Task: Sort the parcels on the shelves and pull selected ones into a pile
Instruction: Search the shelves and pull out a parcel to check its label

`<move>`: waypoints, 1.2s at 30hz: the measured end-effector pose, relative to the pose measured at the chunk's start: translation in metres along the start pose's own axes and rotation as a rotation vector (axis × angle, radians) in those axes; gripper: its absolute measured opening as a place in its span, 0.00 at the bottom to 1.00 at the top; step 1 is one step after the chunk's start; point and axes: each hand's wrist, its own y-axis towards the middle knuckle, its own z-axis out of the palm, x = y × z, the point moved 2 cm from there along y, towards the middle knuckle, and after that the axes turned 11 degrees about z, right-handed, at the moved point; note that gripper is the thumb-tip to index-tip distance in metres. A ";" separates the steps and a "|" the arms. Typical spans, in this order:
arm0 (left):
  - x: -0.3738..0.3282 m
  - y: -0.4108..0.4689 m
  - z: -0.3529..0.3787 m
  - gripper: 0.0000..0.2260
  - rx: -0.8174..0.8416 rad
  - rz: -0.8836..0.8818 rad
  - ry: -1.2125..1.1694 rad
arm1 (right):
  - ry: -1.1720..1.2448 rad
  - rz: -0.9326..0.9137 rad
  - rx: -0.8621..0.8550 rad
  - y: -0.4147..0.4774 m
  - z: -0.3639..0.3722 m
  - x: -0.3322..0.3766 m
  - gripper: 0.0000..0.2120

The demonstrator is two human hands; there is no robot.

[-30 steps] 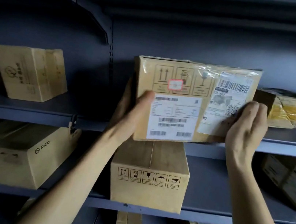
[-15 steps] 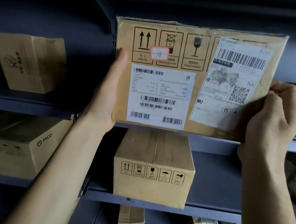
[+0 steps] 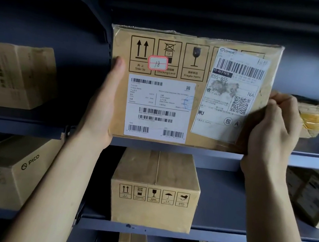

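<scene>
"Up in front of the upper shelf [image 3: 19, 124], what is the person doing?"

"Both hands are holding up a flat cardboard parcel [image 3: 198, 33], its printed face looking at us. The left hand [image 3: 102, 110] is gripping the left side, thumb lying on the front. The right hand [image 3: 272, 135] is curling its fingers round the right edge."

"Is the parcel sitting on the shelf?"

"Its bottom edge is lining up with the shelf lip, but I cannot tell if it is touching."

"Why are they holding it like that?"

"I think the person is reading it. A red-edged sticker [image 3: 157, 63] is showing 18, a white label [image 3: 158, 108] is showing barcodes, and an express waybill [image 3: 233, 94] is sitting beside it. So this is looking like the checking step of the sorting."

"What is coming next?"

"That is depending on the reading. If this one is picked, both hands are going to be pulling it away to a pile, and no pile is showing. If not, it is going onto the shelf between the brown box [image 3: 16, 74] and the crumpled taped parcel [image 3: 314, 117]. The wine-glass mark [image 3: 194, 60] is asking for gentle hands."
</scene>
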 end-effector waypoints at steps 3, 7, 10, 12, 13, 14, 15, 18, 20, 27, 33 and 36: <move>0.005 -0.001 -0.002 0.29 -0.057 0.010 0.003 | -0.029 -0.012 0.005 0.000 0.001 -0.005 0.15; 0.017 -0.003 -0.004 0.29 -0.267 0.069 0.155 | -0.076 -0.046 0.097 -0.005 0.002 -0.013 0.10; 0.026 -0.006 -0.001 0.24 -0.199 0.124 0.249 | -0.172 -0.042 0.238 -0.008 0.002 -0.024 0.19; 0.033 -0.005 -0.002 0.23 -0.147 0.114 0.270 | -0.181 -0.020 0.308 -0.008 0.004 -0.029 0.23; 0.037 -0.003 -0.003 0.22 -0.134 0.111 0.276 | -0.176 -0.011 0.329 -0.007 0.004 -0.031 0.23; 0.039 -0.002 -0.003 0.20 -0.124 0.109 0.279 | -0.169 -0.003 0.341 -0.005 0.005 -0.032 0.24; 0.041 0.000 -0.002 0.17 -0.112 0.107 0.283 | -0.164 0.002 0.344 -0.003 0.005 -0.033 0.24; 0.046 0.007 0.001 0.09 -0.073 0.100 0.325 | -0.174 0.019 0.356 0.006 0.007 -0.036 0.21; 0.051 0.014 -0.001 0.09 -0.074 0.091 0.378 | -0.184 0.037 0.372 0.012 0.010 -0.040 0.19; 0.057 0.024 0.000 0.12 -0.054 0.056 0.451 | -0.169 0.078 0.389 0.029 0.012 -0.053 0.17; 0.064 0.018 0.002 0.08 -0.066 0.029 0.470 | -0.227 -0.032 0.426 0.031 0.006 -0.057 0.18; 0.071 0.008 -0.004 0.13 -0.064 -0.007 0.526 | -0.309 -0.077 0.428 0.029 -0.001 -0.063 0.20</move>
